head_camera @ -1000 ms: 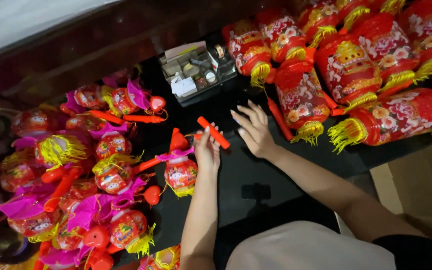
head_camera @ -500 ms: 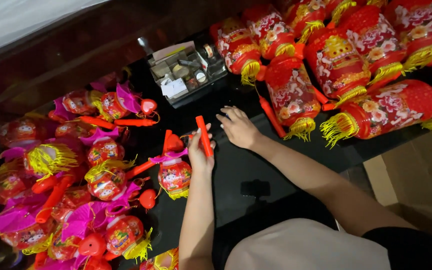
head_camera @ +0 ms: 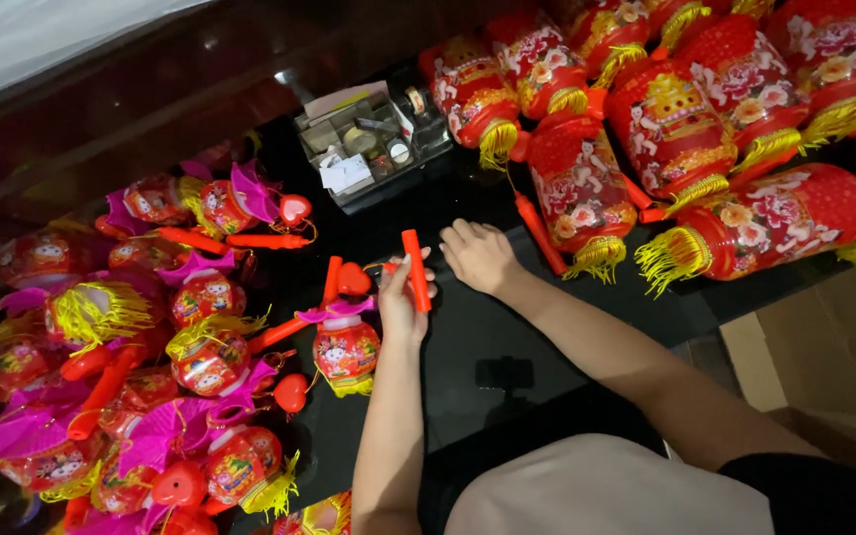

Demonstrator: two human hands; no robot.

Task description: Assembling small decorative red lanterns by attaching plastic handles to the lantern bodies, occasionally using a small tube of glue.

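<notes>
— Where's the orange stick [head_camera: 415, 269]?

— My left hand [head_camera: 400, 302] has its fingers closed round it, upright over the black surface [head_camera: 507, 337], just right of a small lantern [head_camera: 346, 349].

— Your right hand [head_camera: 478, 256]?

— Beside the stick, loosely curled, holding nothing.

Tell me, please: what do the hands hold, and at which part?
The left hand holds a red stick near its lower half. The right hand holds nothing visible.

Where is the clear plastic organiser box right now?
Head view, upper centre: the clear plastic organiser box sits on the black tabletop, left of the large red lanterns.
</notes>
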